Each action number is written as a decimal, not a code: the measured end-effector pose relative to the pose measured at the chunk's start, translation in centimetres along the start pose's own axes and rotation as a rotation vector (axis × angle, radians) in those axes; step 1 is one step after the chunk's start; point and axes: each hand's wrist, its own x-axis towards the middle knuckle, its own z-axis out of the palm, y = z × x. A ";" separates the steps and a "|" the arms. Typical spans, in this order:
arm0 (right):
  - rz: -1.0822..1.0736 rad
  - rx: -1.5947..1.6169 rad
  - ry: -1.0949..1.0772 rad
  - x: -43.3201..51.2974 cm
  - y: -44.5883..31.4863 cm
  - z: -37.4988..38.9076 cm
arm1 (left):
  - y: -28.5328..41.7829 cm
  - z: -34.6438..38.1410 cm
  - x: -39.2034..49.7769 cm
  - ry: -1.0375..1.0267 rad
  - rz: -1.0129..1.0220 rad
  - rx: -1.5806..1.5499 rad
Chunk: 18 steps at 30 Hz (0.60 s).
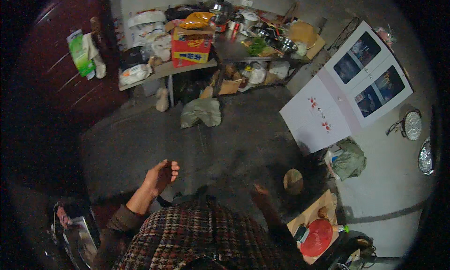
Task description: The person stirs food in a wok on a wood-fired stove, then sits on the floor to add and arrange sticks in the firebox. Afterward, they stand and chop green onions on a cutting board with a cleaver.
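Observation:
My left hand [161, 176] is held out over the dark floor, its fingers loosely curled and nothing visible in it. My right hand [260, 192] hangs in shadow at the other side of my body; it is blurred, and its grip is not clear. Nearest to the right hand is a round stool-like object [293, 181]. Ahead of me, a crumpled greenish sack [201, 112] lies on the floor by a long counter [168, 74]. A red and yellow cardboard box [191, 47] stands on that counter with an orange bag [197, 20] on top.
Green leafy vegetables [257, 46] and a steel bowl [287, 44] are on the worktop. A white cabinet [319, 112] stands at the right. Beside it is another sack [348, 159]. Lower right, a red round lid or board [317, 237] rests on cardboard [294, 225]. A dark-red door [66, 94] is at left.

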 end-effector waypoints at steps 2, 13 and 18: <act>-0.153 -0.226 0.254 -3.0 4.5 0.2 | 1.7 1.9 5.3 -0.009 -0.083 0.092; 0.066 -0.246 0.119 12.4 19.0 1.6 | 3.2 21.4 34.5 -0.249 -0.097 0.283; -0.086 -0.012 0.255 28.4 25.5 -10.9 | 4.8 27.4 42.5 -0.205 -0.102 0.240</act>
